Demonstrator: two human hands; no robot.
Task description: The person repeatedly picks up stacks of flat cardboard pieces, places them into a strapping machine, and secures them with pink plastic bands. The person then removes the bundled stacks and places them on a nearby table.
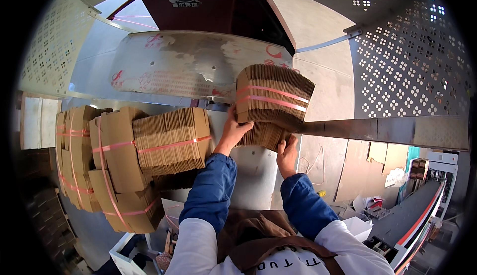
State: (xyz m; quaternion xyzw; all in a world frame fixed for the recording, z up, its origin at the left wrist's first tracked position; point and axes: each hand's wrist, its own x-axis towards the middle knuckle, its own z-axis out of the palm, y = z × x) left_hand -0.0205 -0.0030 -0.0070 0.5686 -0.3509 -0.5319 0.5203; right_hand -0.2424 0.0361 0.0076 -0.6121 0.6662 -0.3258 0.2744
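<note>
A bundle of flat brown cardboard (276, 78), edges up and bound with two pink straps, sits at the right side of a metal worktop. Directly on its near side is a second block of cardboard sheets (261, 135), with no strap visible on it. My left hand (232, 132) grips the left side where the two meet, its thumb lying across the near block and its fingers partly hidden. At the near right corner, my right hand (287, 157) is closed on the near block, thumb up, its other fingers mostly out of sight.
Several strapped cardboard bundles (117, 151) are piled to my left. A dark red machine (198, 6) stands beyond the worn metal worktop (174, 61). A metal bar (367, 130) extends right from beside the bundle, below a perforated panel (407, 66). A conveyor (417, 215) runs at lower right.
</note>
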